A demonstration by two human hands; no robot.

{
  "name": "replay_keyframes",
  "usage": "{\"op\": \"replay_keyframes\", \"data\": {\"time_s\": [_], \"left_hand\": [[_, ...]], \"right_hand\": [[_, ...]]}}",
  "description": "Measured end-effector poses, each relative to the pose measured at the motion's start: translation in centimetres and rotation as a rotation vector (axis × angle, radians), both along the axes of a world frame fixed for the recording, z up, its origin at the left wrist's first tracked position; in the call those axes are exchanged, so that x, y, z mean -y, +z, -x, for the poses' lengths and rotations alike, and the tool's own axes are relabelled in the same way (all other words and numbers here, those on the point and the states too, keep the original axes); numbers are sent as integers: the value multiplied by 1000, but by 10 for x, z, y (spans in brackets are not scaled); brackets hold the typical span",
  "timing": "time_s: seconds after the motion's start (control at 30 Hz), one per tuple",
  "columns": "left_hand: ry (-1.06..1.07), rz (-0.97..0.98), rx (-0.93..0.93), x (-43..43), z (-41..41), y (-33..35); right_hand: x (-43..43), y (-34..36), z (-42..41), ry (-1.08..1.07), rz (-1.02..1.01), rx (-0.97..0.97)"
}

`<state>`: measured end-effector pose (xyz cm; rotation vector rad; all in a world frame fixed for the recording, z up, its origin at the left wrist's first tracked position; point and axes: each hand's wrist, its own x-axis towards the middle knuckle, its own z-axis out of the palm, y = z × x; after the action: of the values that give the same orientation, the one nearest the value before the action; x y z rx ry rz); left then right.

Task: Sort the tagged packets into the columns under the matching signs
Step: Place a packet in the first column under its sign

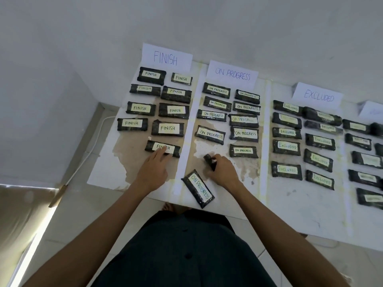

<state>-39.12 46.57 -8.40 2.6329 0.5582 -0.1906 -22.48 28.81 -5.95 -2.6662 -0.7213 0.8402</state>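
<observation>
At the worktop [300, 204] edge, the skewed ON PROGRESS packet [198, 188] just below the right grip [223, 172] could be swept off by that wrist, and the smaller dark packet [207, 158] clasped in it, tag hidden, misfiled; a FINISH packet [174, 149] is pressed under the left grip's [153, 172] flat fingers.
</observation>
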Motion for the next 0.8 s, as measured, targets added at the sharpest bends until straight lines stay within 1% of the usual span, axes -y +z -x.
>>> {"op": "replay_keyframes", "data": {"time_s": [0.07,0.1,0.2,0.27,0.33,0.4,0.43,0.53,0.6,0.67,0.8], "left_hand": [[16,94,74,8,-8,11],[42,174,97,13,-14,18],[176,492,107,34,-29,40],[258,683,109,47,-38,50],[303,798,85,58,-48,57],[339,846,77,66,-57,59],[373,875,85,70,-61,59],[584,1050,133,78,-69,61],[723,1125,176,79,-70,62],[808,1107,218,74,-68,59],[954,1062,320,58,-52,51]], "right_hand": [[2,12,-7,-194,-145,-205],[4,18,-11,-289,-215,-329],[9,33,-19,-542,-424,-702],[11,44,-22,-638,-524,-840],[13,53,-25,-678,-591,-890],[18,56,-28,-660,-602,-871],[21,57,-28,-617,-570,-819],[25,57,-29,-433,-422,-599],[21,60,-23,-329,-393,-527],[11,63,-14,-236,-395,-463],[-20,62,8,14,-387,-269]]}}
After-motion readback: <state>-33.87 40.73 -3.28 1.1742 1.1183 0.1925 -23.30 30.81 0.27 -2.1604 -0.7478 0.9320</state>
